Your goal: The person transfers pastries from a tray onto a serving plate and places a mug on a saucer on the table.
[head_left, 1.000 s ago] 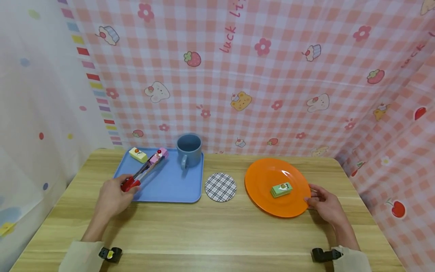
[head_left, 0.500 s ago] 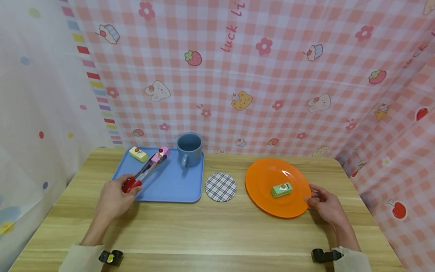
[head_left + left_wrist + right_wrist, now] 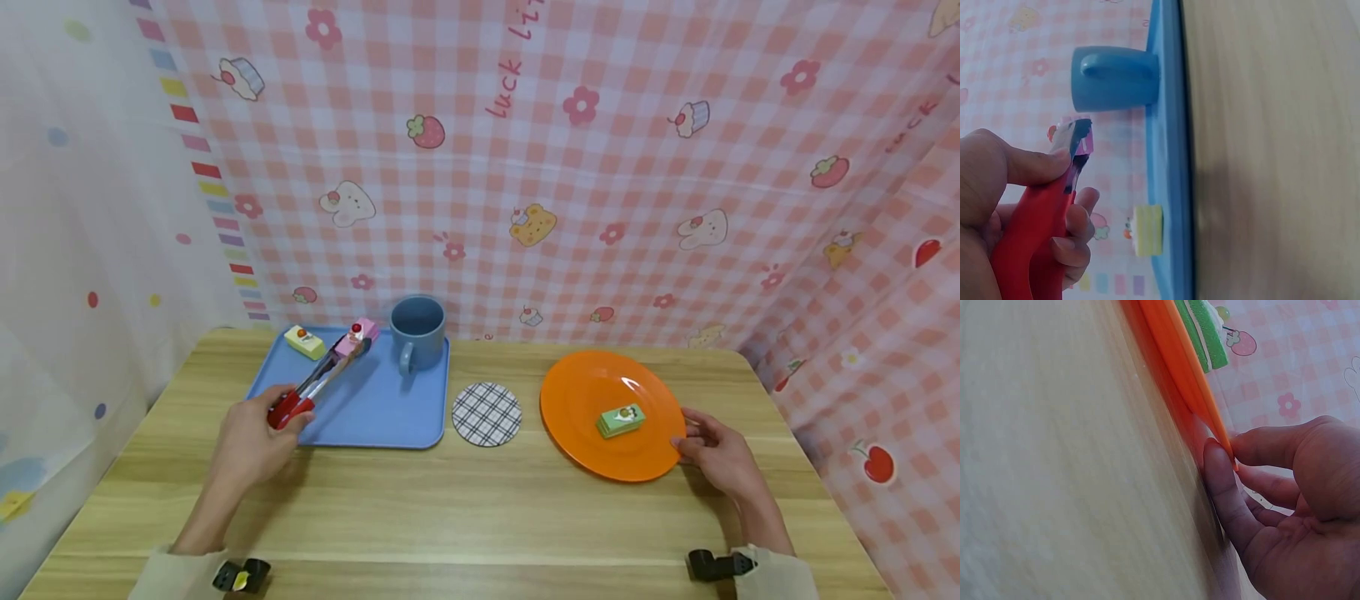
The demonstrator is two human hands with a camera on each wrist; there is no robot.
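My left hand [image 3: 251, 437] grips red-handled tongs [image 3: 288, 408]. The tong tips clasp a small pink toy cake slice [image 3: 365, 329] with a red berry on top. In the left wrist view the pink slice [image 3: 1087, 142] is raised off the blue tray [image 3: 1175, 162], close to the mug's top. On the tray's far left corner lies a yellow cake slice [image 3: 303, 342]. My right hand [image 3: 718, 450] pinches the right rim of an orange plate [image 3: 570, 392] between thumb and fingers. A green cake slice [image 3: 621, 420] rests on that plate.
A blue-grey mug [image 3: 417, 333] stands upright at the tray's back right corner, handle toward me. Between tray and plate a round checked coaster [image 3: 486, 414] lies flat on the wooden table [image 3: 465, 517]. Pink checked cloth [image 3: 480, 208] hangs behind the table.
The pink slice has risen and shifted slightly right in the tongs, nearer the mug. The right hand and orange plate stay in place.
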